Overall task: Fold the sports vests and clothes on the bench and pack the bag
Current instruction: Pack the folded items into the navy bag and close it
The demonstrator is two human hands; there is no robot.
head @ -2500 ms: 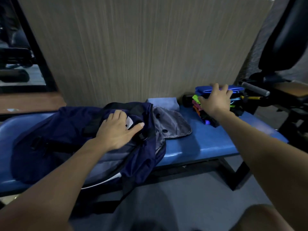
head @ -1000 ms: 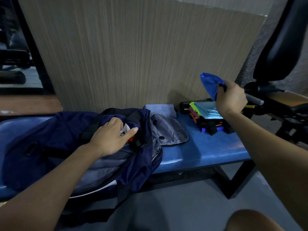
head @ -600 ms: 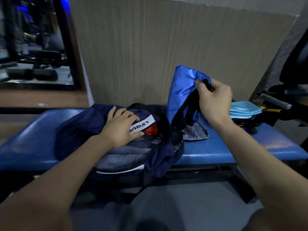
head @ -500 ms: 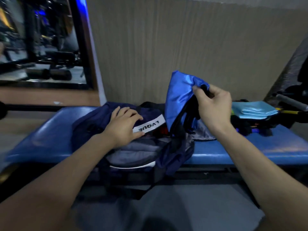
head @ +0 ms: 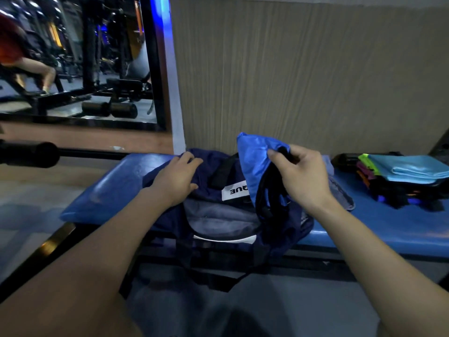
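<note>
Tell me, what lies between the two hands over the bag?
In the head view, a black strap and a white label of the navy bag lie between left hand and right hand.

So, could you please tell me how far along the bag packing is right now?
Done: the clothes sit folded in a stack on the bench, and the navy bag lies open. In hand: the right hand holds a blue vest over the opening while the left hand rests on the bag. Left: packing the stack.
</note>
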